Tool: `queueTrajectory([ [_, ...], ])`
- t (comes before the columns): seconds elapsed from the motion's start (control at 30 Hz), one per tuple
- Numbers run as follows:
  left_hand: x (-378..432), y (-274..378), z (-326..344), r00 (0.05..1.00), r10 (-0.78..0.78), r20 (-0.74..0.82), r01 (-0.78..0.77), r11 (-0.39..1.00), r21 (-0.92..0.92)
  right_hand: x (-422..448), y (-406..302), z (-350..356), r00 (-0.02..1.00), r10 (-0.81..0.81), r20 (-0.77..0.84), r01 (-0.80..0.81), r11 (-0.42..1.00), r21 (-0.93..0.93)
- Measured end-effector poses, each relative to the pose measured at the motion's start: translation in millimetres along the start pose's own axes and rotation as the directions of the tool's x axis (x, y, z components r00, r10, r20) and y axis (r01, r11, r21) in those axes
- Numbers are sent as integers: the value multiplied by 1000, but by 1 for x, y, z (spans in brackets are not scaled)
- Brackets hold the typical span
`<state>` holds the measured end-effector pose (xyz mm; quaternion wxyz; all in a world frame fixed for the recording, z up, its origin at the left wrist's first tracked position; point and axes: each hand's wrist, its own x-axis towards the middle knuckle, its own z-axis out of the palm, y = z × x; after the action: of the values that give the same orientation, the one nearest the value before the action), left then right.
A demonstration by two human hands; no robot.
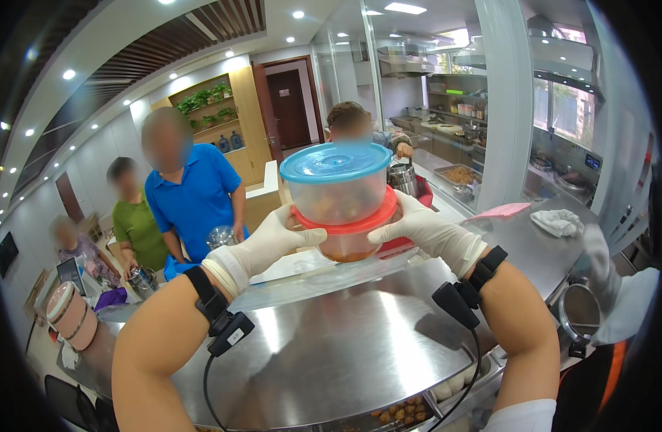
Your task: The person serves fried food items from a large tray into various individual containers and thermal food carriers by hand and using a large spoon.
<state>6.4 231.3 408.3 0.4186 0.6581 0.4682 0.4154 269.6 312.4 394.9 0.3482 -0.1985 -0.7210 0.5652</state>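
Note:
Two round clear plastic food containers are stacked in front of me, held up above the far side of the steel counter (320, 329). The upper container (336, 197) has a blue lid (336, 162) and blurry food inside. Beneath it, the lower container (349, 245) has a red lid (352, 218) and orange-brown contents near its bottom. My left hand (274, 237), in a white glove, grips the stack from the left around the red lid. On the other side my gloved right hand (425, 229) holds it at the same level. Both thumbs face me.
Several people stand beyond the counter; one in a blue shirt (196, 194) is nearest. A pink striped food carrier (71, 316) stands at left. A white cloth (556, 222) and a pink utensil (498, 211) lie at right, above a steel pot (579, 310). Food trays (403, 416) sit below the counter's near edge.

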Motion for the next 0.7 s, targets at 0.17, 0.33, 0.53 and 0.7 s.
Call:
queueTrajectory([
  [0.17, 4, 0, -1, 1000, 0, 26, -1, 999, 42, -1, 9, -4, 998, 24, -57, -26, 999, -37],
  [0.33, 7, -1, -3, 1000, -21, 22, 19, 998, 54, -2, 4, -2, 998, 28, -59, -30, 999, -34],
  [0.53, 11, -11, -4, 999, -38, 34, 36, 998, 54, 3, 17, -8, 998, 38, -48, -41, 997, -64],
  [0.7, 11, -18, -3, 999, -30, 14, 30, 999, 20, 6, 24, -9, 990, 124, -69, -131, 986, -107],
])
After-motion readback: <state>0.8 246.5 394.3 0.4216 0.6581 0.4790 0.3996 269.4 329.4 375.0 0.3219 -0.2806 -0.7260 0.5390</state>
